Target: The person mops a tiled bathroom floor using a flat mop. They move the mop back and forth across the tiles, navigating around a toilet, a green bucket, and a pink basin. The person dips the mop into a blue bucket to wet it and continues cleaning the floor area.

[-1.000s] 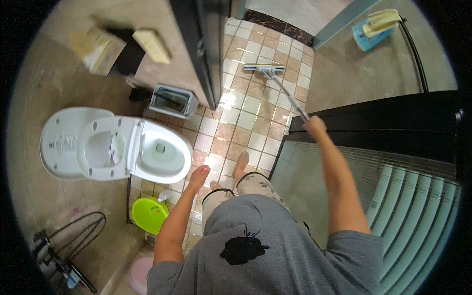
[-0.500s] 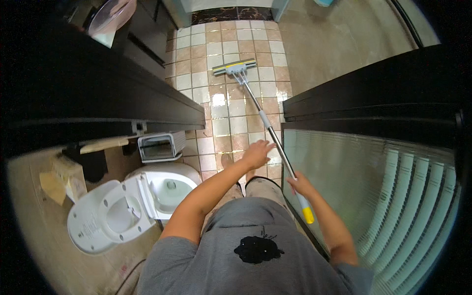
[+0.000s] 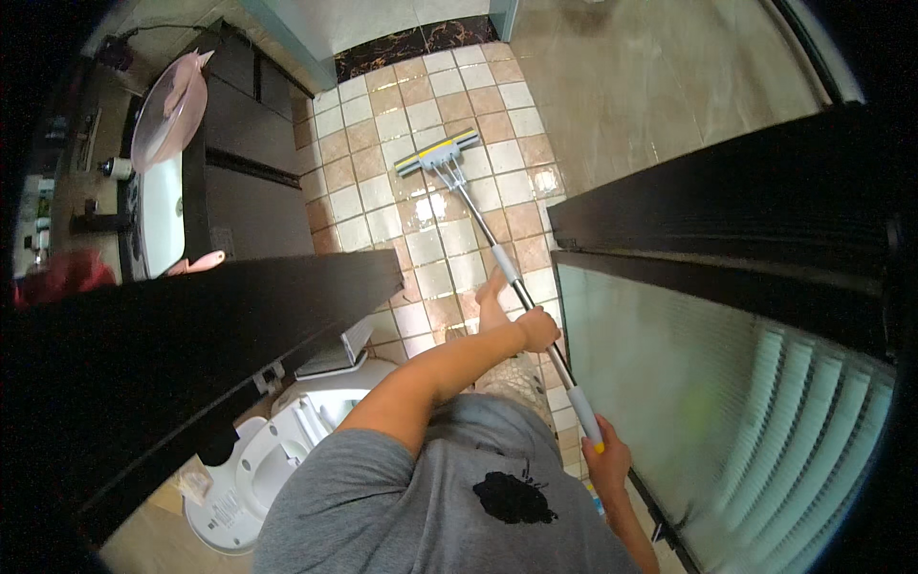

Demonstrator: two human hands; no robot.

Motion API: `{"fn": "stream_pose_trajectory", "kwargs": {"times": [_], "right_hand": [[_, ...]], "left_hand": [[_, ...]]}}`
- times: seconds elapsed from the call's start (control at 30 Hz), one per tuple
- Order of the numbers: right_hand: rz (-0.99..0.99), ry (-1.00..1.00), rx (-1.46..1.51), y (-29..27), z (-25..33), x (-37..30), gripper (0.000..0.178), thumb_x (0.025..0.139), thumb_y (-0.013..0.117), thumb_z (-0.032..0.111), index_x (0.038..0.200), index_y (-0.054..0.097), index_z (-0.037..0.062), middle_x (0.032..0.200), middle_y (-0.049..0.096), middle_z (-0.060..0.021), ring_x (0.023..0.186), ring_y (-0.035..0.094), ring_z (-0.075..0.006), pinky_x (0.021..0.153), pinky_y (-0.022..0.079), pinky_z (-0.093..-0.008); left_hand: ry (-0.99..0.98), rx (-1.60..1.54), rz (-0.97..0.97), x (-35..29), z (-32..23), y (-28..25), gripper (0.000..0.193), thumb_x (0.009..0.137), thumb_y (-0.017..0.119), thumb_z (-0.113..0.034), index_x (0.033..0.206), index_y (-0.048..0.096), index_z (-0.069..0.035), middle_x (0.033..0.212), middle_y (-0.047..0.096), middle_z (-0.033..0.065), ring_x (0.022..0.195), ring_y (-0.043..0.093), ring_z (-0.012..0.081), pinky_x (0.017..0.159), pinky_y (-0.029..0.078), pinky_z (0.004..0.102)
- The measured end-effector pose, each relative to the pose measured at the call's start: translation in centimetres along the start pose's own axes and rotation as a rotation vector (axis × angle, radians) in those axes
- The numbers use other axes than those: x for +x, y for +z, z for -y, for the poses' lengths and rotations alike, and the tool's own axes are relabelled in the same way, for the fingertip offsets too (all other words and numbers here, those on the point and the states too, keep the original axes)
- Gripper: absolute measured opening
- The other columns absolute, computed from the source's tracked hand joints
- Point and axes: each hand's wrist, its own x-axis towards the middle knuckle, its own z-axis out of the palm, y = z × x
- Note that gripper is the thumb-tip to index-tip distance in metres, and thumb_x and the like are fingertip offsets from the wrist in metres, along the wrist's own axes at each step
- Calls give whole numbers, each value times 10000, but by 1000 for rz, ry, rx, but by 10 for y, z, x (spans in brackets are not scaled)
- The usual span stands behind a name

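A sponge mop [image 3: 505, 258] with a grey and yellow head rests on the wet tiled floor [image 3: 378, 234] ahead of me. Its long metal pole slants back toward my right side. My left hand [image 3: 538, 329] is closed around the bare pole, below the upper grey sleeve. Lower down, my right hand [image 3: 606, 453] grips the end of the grey handle at its yellow tip, partly covering it. The mop head [image 3: 438, 154] lies tilted across the tiles, its right end farther away.
Dark door frames [image 3: 382, 273] stand close on both sides. At left are a toilet [image 3: 244, 483], a sink [image 3: 163, 215] and a pink basin [image 3: 172, 120] on a dark cabinet. A ribbed glass panel [image 3: 660, 354] is at right. A dark stone threshold [image 3: 421, 45] crosses the far end.
My left hand has gone from open beside the pole to gripping it. My right hand has slid down to the handle's end. The view has turned, showing more of the sink.
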Motion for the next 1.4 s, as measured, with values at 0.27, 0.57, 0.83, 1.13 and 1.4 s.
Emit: {"fn": "stream_pose_trajectory", "kwargs": {"times": [0.27,0.57,0.83,1.13,1.4], "right_hand": [[-42,-105,-46,-49,2,97,484,766,738,140,1229,608,78,1015,695,-183,842,699,-313,740,542,-367],[-111,-208,-96,-72,-32,125,446,791,733,228,1180,647,26,996,706,-169,800,703,-304,676,564,-379],[-100,-255,-157,-52,-31,163,442,830,695,293,1177,644,23,934,715,-154,721,706,-274,620,571,-363],[-19,-371,85,-40,188,397,556,835,699,184,1351,511,95,1158,647,-182,984,662,-330,803,536,-399],[80,-422,90,16,463,537,561,860,638,195,1395,472,199,981,651,-174,855,636,-379,751,504,-461]], "left_hand": [[66,-82,68,58,62,-55,345,775,677,-409,982,691,-133,943,699,88,920,660,287,795,501,420],[195,-111,212,118,125,-37,356,715,754,-383,970,748,-134,958,713,123,933,671,289,781,536,403],[185,-59,208,113,156,-78,239,629,783,-269,738,733,-63,750,710,103,786,697,312,687,566,401],[-298,31,297,82,433,-256,245,754,760,-217,982,740,-128,1029,713,74,957,680,263,801,552,390],[-640,183,205,-37,673,-336,196,854,644,-240,996,730,-137,1089,693,45,1052,639,219,907,463,401]]}}
